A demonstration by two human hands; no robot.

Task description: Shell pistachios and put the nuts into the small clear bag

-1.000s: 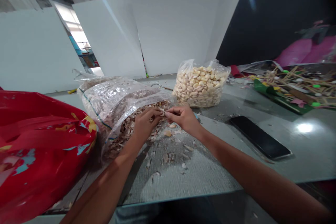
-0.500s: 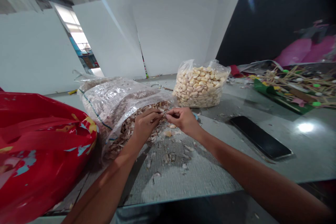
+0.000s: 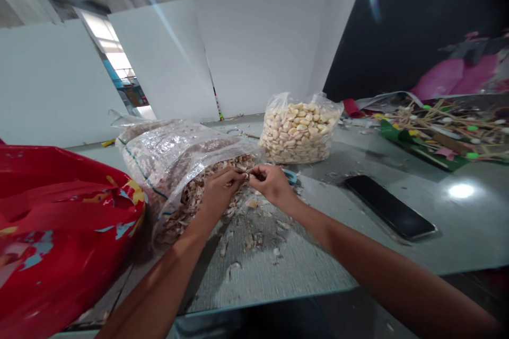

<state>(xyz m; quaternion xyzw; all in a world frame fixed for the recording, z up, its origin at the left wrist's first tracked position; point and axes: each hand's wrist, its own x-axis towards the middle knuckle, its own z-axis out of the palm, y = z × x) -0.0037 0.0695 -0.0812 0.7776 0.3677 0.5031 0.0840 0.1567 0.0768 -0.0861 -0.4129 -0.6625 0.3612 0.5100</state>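
My left hand [image 3: 223,184] and my right hand [image 3: 270,183] meet fingertip to fingertip, both in a pinch. Between them is a small pale piece [image 3: 247,175], mostly covered by the fingers. Just behind and left of my left hand lies a clear plastic bag [image 3: 170,140], its mouth spilling dry, papery brown shells [image 3: 191,196]. Below my right hand a pale bean-like piece [image 3: 251,204] rests on the table. A blue loop-shaped handle [image 3: 291,176] shows beside my right hand, the rest of it hidden.
A clear bag of cream-coloured bean-like pieces [image 3: 298,132] stands behind my hands. A black phone [image 3: 389,206] lies to the right. Red plastic [image 3: 71,212] bulges at the left. Thin sticks [image 3: 441,122] pile up at the far right. Shell scraps litter the table [image 3: 278,275].
My right hand has shifted slightly left, closer to my left hand, so more of the blue handle shows. The view has turned slightly. Both hands stay in a pinch.
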